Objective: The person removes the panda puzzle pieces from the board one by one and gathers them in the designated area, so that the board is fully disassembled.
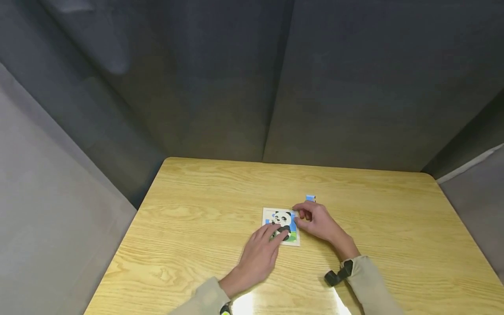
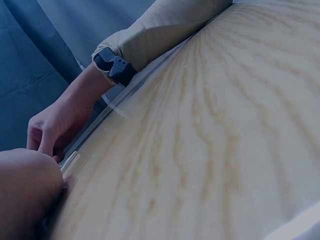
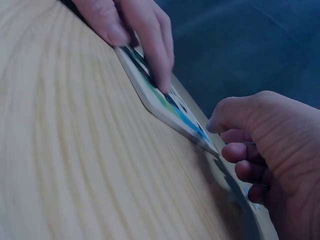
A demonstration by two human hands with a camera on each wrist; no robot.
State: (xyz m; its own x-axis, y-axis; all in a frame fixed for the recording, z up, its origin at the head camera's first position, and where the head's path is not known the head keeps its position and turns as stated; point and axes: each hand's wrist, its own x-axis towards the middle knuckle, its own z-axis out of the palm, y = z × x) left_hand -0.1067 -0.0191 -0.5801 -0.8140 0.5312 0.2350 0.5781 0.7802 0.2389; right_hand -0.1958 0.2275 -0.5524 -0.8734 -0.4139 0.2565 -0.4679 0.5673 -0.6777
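A square panda puzzle [image 1: 293,236] with a pale frame lies flat on the wooden table. My left hand [image 1: 257,253] reaches over it from the near left, its outstretched fingers resting on the panda's body. At the far right corner, my right hand [image 1: 316,221] has its thumb and index finger bent at the frame's edge. The right wrist view shows the thumb tip beside the puzzle board [image 3: 165,112], the other fingers [image 3: 250,171] curled next to it. Just behind the right hand lies a small blue piece [image 1: 310,197], partly covered by that hand.
Wood-grained tabletop [image 1: 189,210] surrounds the puzzle. Dark curtain [image 1: 220,87] hangs along its far edge, with grey panels [image 1: 51,197] at the sides. A black wrist camera [image 1: 338,273] sits at the right cuff, close over the table. Bright glare marks the near edge.
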